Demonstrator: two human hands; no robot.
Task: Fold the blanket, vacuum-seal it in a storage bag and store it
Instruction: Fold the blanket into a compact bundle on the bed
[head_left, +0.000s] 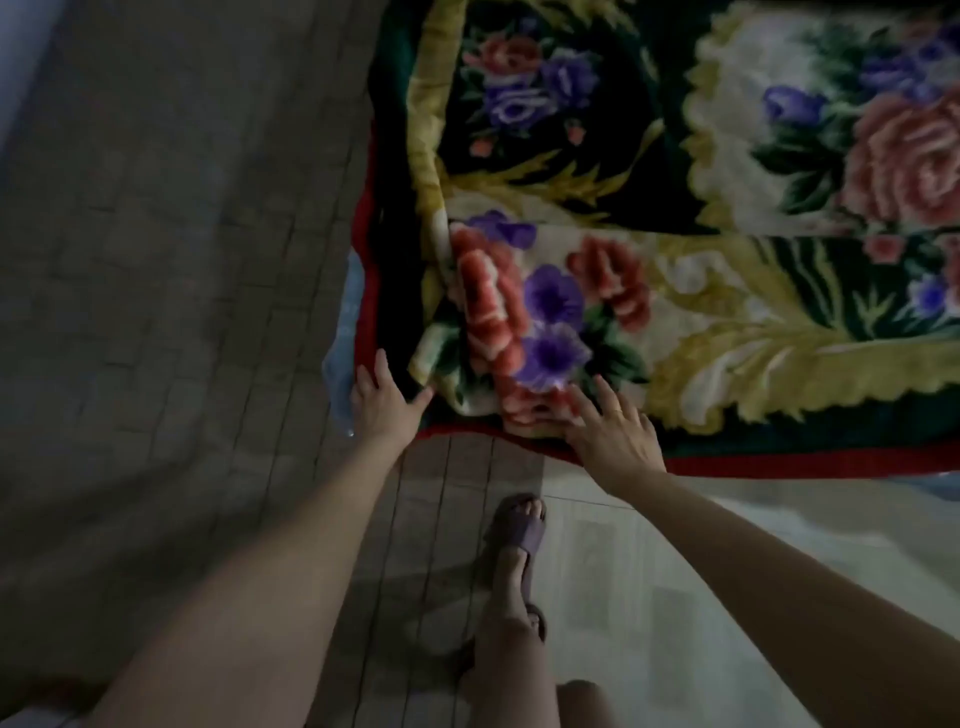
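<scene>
A thick plush blanket (675, 291) with pink and purple flowers, yellow scrolls, a dark green ground and a red bound edge lies spread on the tiled floor (156, 312), filling the upper right of the view. One layer is folded over another, so a flowered panel with a cream ground lies on top near the front corner, its fold line running across the middle of the cloth.

At the blanket's left edge a strip of clear, bluish plastic storage bag (345, 332) shows from under the red border; how far it reaches beneath cannot be told, and the blanket lies on it rather than in it.

The left hand (382, 395) rests at the front left corner of the blanket, fingers straight and spread, thumb reaching toward the folded layer, fingertips at the red edge just beside the plastic. The right hand (613, 426) lies flat on the flowered top layer near the front edge, fingers spread and straight, pressing on the cloth; a thin ring shows on one finger. Neither hand pinches anything.

Below, between the two bare forearms, a foot in a purple slide sandal (514, 530) stands on the pale tiles just short of the blanket's red hem.
</scene>
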